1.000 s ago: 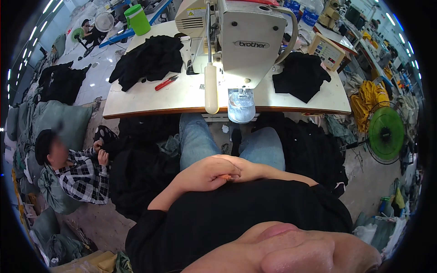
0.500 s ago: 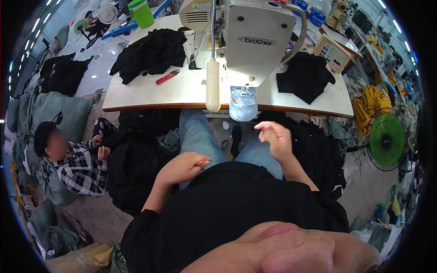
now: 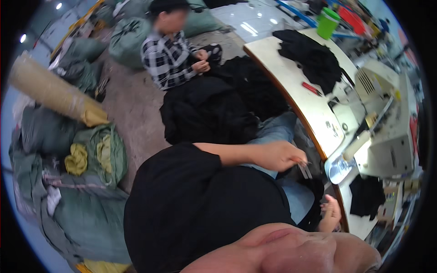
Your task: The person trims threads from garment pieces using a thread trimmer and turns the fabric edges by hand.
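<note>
My left hand (image 3: 278,155) is closed over my lap, above my jeans (image 3: 284,127). From its fingers pokes a small orange tool (image 3: 298,159) with a thin tip; its exact kind is too small to make out. My right hand (image 3: 331,214) is raised beside the table edge, fingers apart, with nothing seen in it. Between the hands and the sewing machine (image 3: 387,145) is the machine's rounded free arm (image 3: 340,169). Red thread snips (image 3: 312,88) lie on the white table (image 3: 291,68), close to a black garment (image 3: 314,57).
Another black cloth (image 3: 366,195) lies on the table beyond the machine. A green jug (image 3: 327,22) stands at the table's far corner. A person in a checked shirt (image 3: 166,59) sits by a black garment pile (image 3: 205,109). Stuffed sacks (image 3: 91,218) and a wrapped roll (image 3: 54,86) are at the left.
The view has swung to the left, so the table and machine now sit at the right. My left hand, still holding the orange tool, reaches further from my body.
</note>
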`<action>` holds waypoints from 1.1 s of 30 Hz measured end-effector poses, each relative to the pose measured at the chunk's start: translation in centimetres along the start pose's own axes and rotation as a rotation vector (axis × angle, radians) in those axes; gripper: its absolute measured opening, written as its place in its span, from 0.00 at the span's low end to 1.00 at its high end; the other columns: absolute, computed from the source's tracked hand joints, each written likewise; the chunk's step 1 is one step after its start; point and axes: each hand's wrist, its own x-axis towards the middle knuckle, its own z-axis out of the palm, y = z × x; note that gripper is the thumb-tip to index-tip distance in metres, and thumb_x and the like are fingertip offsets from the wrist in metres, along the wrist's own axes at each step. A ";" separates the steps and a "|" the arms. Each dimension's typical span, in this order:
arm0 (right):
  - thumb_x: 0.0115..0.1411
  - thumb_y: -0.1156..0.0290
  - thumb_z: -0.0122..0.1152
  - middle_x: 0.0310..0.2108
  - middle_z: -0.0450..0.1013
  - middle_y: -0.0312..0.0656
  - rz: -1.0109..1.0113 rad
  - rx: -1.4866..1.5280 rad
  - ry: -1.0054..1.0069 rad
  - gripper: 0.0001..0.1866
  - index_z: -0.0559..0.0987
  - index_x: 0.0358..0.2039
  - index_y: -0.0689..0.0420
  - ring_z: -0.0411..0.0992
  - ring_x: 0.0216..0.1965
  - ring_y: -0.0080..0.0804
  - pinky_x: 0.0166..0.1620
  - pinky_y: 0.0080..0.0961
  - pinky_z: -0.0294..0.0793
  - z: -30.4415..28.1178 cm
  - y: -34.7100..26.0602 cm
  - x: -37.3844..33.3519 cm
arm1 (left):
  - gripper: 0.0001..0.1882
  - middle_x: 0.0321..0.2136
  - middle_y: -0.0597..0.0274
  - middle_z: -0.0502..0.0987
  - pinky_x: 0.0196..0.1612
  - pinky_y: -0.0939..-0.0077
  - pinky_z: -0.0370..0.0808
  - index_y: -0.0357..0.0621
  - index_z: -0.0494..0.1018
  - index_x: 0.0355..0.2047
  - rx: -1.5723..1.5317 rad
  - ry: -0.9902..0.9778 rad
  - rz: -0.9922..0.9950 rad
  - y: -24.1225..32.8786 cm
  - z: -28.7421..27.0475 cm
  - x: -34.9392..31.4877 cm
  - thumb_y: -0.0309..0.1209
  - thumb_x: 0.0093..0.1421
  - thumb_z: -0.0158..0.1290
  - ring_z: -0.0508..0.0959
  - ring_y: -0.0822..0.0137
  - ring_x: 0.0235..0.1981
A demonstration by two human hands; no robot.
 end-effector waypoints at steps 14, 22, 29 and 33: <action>0.76 0.64 0.49 0.53 0.78 0.50 -0.756 0.040 -0.661 0.20 0.70 0.64 0.58 0.73 0.59 0.40 0.62 0.41 0.69 20.8 -5.1 6.9 | 0.08 0.21 0.74 0.70 0.23 0.83 0.61 0.42 0.77 0.37 -1.066 -0.186 0.006 5.9 12.7 4.5 0.32 0.72 0.52 0.66 0.81 0.20; 0.76 0.68 0.45 0.32 0.76 0.40 -0.428 0.334 -0.215 0.12 0.75 0.46 0.61 0.76 0.35 0.34 0.48 0.41 0.78 13.9 1.8 5.9 | 0.06 0.35 0.60 0.81 0.45 0.69 0.74 0.40 0.78 0.39 -0.579 0.013 0.212 4.3 7.1 4.1 0.27 0.69 0.51 0.80 0.63 0.39; 0.71 0.71 0.51 0.42 0.78 0.54 -0.320 -0.736 -0.418 0.10 0.77 0.48 0.59 0.76 0.43 0.59 0.45 0.45 0.76 4.4 0.0 3.4 | 0.09 0.50 0.56 0.80 0.55 0.58 0.72 0.48 0.83 0.40 0.383 0.005 0.252 -5.4 3.4 -1.2 0.30 0.59 0.58 0.76 0.52 0.53; 0.63 0.70 0.65 0.29 0.81 0.49 0.077 -0.542 -0.593 0.10 0.84 0.32 0.65 0.79 0.31 0.36 0.37 0.27 0.75 -0.4 -2.3 2.4 | 0.15 0.56 0.54 0.78 0.64 0.51 0.63 0.47 0.82 0.47 0.742 -0.363 -0.263 -9.0 -0.3 -6.3 0.31 0.61 0.54 0.73 0.53 0.61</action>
